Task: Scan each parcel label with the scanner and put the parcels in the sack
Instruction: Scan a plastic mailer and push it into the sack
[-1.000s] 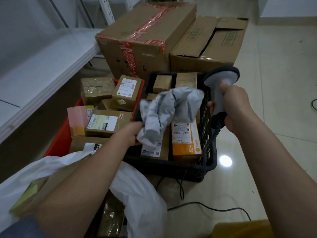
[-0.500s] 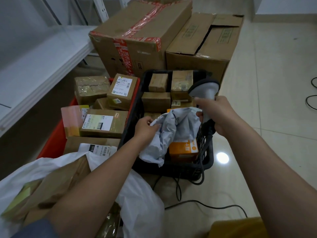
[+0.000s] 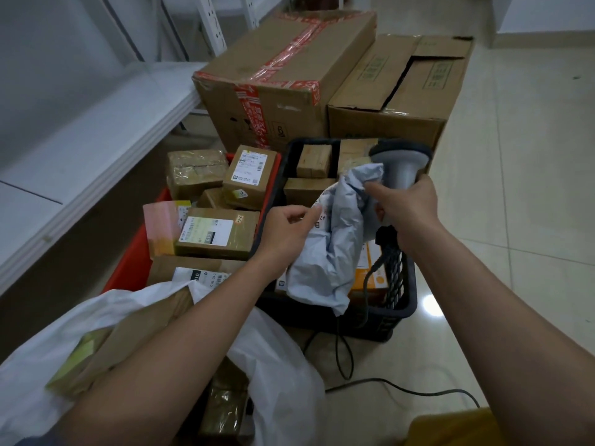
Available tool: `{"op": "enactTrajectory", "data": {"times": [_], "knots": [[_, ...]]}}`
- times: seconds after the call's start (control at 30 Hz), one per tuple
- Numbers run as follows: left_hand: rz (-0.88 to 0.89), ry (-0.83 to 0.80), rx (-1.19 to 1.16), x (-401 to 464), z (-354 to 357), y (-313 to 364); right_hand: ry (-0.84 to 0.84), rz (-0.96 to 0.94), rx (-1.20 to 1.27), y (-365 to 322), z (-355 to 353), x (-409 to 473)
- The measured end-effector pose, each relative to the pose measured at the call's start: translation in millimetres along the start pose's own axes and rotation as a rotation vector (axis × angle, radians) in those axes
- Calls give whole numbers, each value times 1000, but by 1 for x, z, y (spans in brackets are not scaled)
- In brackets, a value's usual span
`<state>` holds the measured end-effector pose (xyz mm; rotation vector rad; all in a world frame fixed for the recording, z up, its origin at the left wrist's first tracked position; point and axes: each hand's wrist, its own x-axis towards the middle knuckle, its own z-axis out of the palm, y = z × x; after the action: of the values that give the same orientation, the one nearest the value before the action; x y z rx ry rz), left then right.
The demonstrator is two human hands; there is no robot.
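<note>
Now the right hand (image 3: pixel 407 206), gripping the grey scanner (image 3: pixel 401 164), has closed in on the crumpled grey poly mailer (image 3: pixel 335 252) that the left hand (image 3: pixel 286 228) pinches above the black mesh crate (image 3: pixel 402 304); its label is being exposed. Soft, wrinkled film contrasts with rigid cartons. The white sack (image 3: pixel 280 365) gapes below.

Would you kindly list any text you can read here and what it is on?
"6": big taped carton.
"010": label of the box in the red crate.
"010 010": label of the parcel by the sack.
"A2": grey bag, partly hidden.
Other labels: too blurred.
</note>
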<state>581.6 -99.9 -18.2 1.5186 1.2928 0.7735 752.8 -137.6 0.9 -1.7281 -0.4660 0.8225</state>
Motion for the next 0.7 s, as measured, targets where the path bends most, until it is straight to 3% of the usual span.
{"op": "enactTrajectory", "data": {"times": [0.07,0.23,0.3,0.4,0.43,0.57,0.7], "knots": [[-51,50,20,-1,-7,-2,21,-36,-10,-2,-3,0],[-338,434,-174,3,-31,-11,180,-69,83,1,-15,7],[-356,305,-117,1,-32,-14,220,-96,49,6,-20,11],[-495,-173,135,-3,-31,-22,227,-77,-77,13,-30,20],[-554,-250,194,-2,-31,-26,209,-29,-106,15,-32,23],[-508,-95,197,20,-19,-48,135,103,-44,22,-39,28],[-555,-241,132,36,10,-38,70,163,-11,25,-41,29]]}}
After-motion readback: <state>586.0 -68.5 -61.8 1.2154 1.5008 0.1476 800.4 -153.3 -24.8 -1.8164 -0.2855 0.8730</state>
